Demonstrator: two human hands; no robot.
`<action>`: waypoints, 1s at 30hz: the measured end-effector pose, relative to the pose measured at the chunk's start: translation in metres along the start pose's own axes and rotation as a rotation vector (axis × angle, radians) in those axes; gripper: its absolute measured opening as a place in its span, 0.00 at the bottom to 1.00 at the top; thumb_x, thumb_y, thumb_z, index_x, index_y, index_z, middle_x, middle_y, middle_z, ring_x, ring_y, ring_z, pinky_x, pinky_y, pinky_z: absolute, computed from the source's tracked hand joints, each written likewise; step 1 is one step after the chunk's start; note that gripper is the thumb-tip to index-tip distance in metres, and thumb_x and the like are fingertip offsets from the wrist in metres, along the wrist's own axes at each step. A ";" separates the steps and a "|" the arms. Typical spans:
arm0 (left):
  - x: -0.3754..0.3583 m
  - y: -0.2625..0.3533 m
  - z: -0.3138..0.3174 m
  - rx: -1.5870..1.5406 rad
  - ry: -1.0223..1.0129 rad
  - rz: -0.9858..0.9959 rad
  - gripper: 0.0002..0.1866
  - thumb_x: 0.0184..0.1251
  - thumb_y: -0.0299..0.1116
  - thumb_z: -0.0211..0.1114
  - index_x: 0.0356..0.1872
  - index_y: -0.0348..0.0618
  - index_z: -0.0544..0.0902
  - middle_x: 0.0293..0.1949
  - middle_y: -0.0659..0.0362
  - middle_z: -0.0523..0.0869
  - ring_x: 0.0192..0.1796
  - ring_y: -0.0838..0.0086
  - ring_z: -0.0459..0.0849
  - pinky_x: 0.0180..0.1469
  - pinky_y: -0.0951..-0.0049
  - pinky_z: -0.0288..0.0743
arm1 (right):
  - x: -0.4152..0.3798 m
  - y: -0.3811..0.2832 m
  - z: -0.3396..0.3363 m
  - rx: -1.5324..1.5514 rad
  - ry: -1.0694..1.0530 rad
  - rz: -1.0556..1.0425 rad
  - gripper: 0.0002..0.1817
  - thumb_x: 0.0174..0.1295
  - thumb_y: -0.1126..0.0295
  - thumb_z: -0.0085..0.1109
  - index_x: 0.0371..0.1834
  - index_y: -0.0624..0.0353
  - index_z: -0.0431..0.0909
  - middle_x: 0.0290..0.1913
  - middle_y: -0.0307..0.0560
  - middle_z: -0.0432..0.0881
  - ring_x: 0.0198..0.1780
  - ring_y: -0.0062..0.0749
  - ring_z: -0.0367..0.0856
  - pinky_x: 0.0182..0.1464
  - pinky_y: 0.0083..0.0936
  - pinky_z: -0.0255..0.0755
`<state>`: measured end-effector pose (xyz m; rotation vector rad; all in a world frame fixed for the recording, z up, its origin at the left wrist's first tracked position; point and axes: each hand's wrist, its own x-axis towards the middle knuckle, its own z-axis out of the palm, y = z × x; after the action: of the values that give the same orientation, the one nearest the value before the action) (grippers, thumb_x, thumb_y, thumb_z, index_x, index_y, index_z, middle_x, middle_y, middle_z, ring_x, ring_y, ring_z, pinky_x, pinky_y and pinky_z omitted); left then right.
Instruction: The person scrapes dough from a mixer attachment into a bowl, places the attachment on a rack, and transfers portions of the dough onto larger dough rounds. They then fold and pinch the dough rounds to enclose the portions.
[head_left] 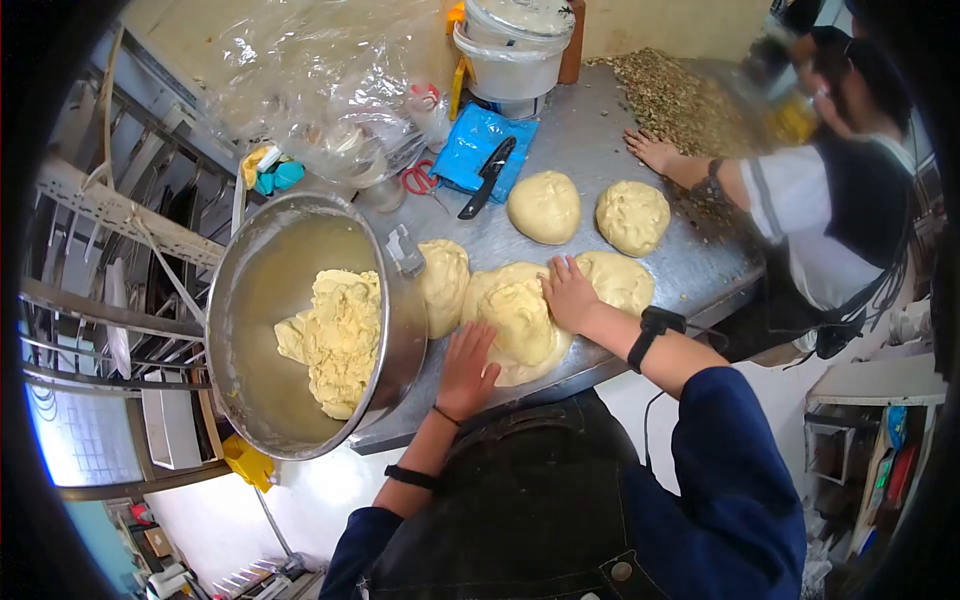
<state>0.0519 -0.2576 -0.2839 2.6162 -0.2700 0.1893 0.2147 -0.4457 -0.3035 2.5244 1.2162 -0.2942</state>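
Note:
A flattened piece of dough [518,320] with a yellower lump on top lies at the near edge of the metal table. My left hand [468,372] rests at its left side, fingers spread and holding nothing. On its upper right edge lies my right hand [570,294], fingers stretched out. Another dough piece [443,285] sits to the left, and one more [615,283] is just right of my right hand. Two rounder dough balls, one smooth [544,207] and one rougher [633,218], stand farther back. A large metal bowl [400,330] at the left holds crumbly yellow dough [345,345].
Behind the dough are a black knife [488,178], red scissors [420,178], a blue packet [470,145], plastic wrap [310,80] and white buckets [512,60]. A co-worker's hand [652,150] lies beside a heap of chopped bits [660,95] on the metal table [590,120].

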 end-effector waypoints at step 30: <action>-0.024 0.004 0.064 -1.313 0.051 -1.205 0.16 0.58 0.28 0.60 0.47 0.41 0.71 0.39 0.57 0.79 0.33 0.73 0.79 0.31 0.72 0.74 | -0.037 -0.017 0.028 0.422 0.517 0.274 0.10 0.49 0.71 0.51 0.32 0.61 0.80 0.39 0.46 0.78 0.49 0.39 0.73 0.53 0.33 0.64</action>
<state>0.0335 -0.2891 -0.3421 1.1192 0.8940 -0.2687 0.1777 -0.4729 -0.3213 3.2279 1.0254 0.2083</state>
